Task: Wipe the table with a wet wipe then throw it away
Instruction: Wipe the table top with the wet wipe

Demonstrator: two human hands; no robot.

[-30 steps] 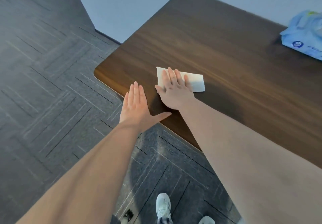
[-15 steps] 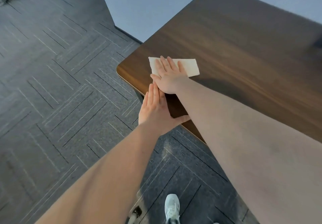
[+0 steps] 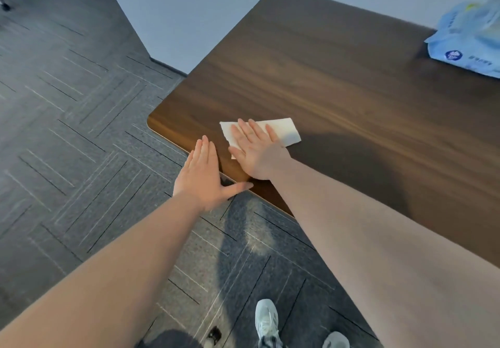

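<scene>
The right hand (image 3: 257, 150) lies flat, fingers spread, on a folded white wet wipe (image 3: 281, 131) near the front left corner of the dark brown wooden table (image 3: 338, 82). The left hand (image 3: 201, 175), flat and open, seems to rest at the table's front edge. A blurred light-blue wipes packet (image 3: 470, 39) sits at the far right edge.

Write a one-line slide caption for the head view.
Right hand presses wet wipe flat on table; left hand at edge.

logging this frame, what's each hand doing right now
Left hand: open and flat at the table edge, holding nothing.
Right hand: open, palm pressing the wet wipe flat on the table, not gripping it.
</scene>
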